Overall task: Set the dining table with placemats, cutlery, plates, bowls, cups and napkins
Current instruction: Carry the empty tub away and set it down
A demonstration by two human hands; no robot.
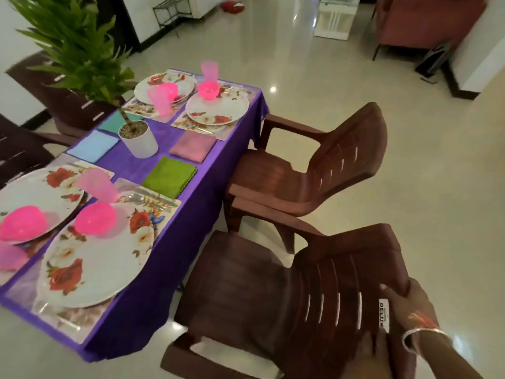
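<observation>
The dining table (175, 242) wears a purple cloth and carries floral placemats, white rose-print plates (93, 266), pink bowls (95, 218) and pink cups (209, 71). Cutlery (153, 199) lies on the near placemat. Folded napkins lie mid-table: green (169, 176), mauve (192, 146) and blue (93, 146). My right hand (404, 299), bangles on its wrist, grips the top of the near brown chair's (246, 291) backrest. A blurred shape (369, 348) low against that backrest may be my left hand; I cannot tell its grip.
A second brown chair (314, 170) stands at the table's right side, just beyond the near one. A potted plant (138, 139) in a white pot sits mid-table. Shiny tiled floor stretches to the right, with a red armchair (426, 20) far back.
</observation>
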